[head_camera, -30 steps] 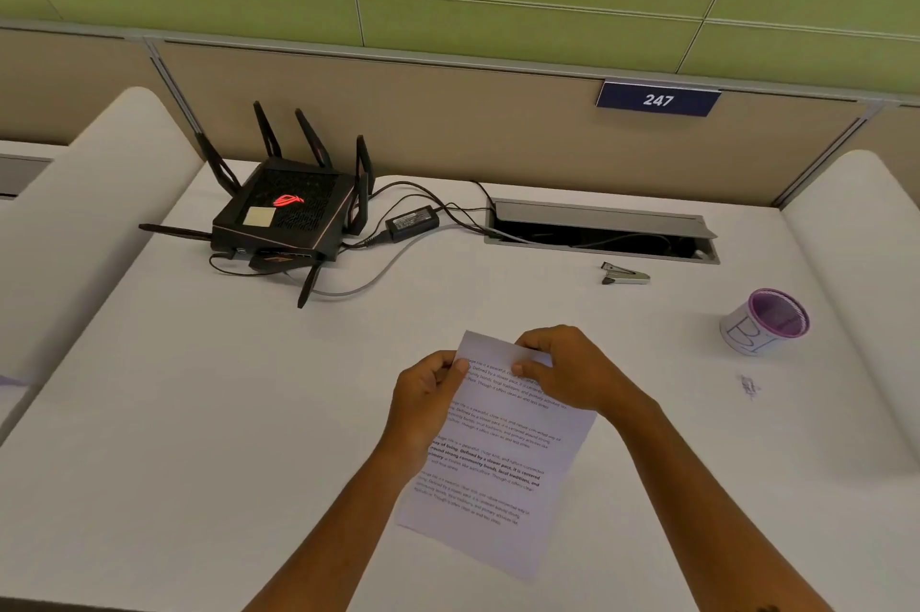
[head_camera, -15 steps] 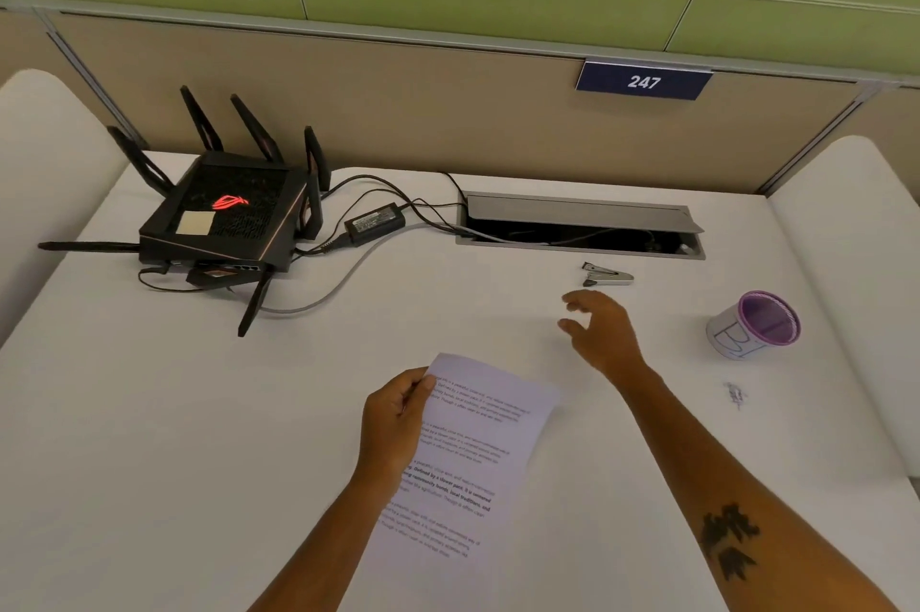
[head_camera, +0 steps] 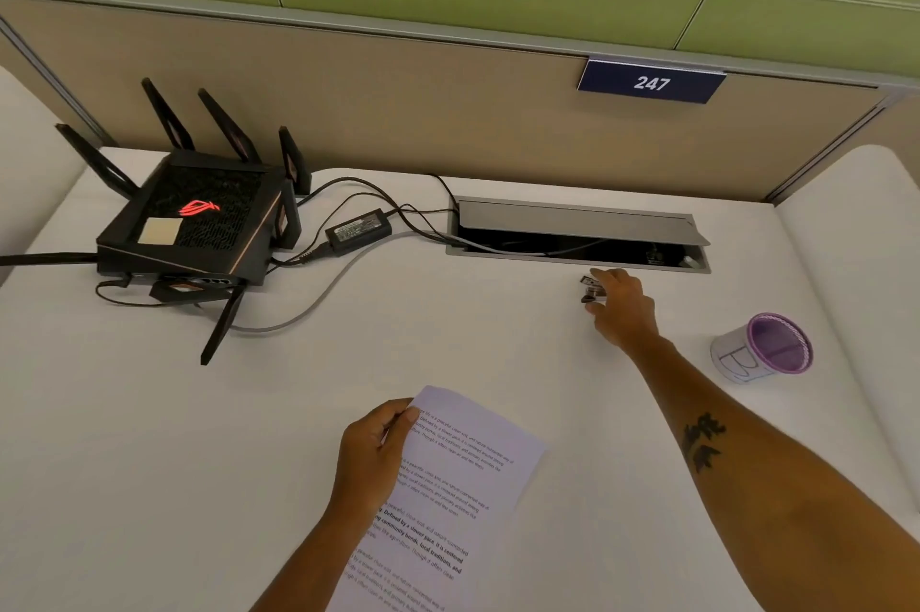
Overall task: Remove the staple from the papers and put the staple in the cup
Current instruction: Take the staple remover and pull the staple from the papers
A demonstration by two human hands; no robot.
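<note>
My left hand (head_camera: 374, 453) pinches the top left corner of the printed papers (head_camera: 450, 499), which lie tilted on the white desk near me. The staple itself is too small to make out. My right hand (head_camera: 622, 307) is stretched forward over a small dark metal staple remover (head_camera: 591, 289) beside the cable hatch, fingers closing around it. The white cup (head_camera: 761, 348) with a purple inside lies tipped on its side at the right, apart from both hands.
A black router (head_camera: 199, 223) with antennas, a power brick (head_camera: 357, 226) and cables fill the back left. An open grey cable hatch (head_camera: 577, 233) is set into the desk behind my right hand. A beige partition with a "247" sign (head_camera: 651, 82) closes the back.
My right hand let go of the papers and reached forward to the staple remover. My left hand kept hold of the papers' corner.
</note>
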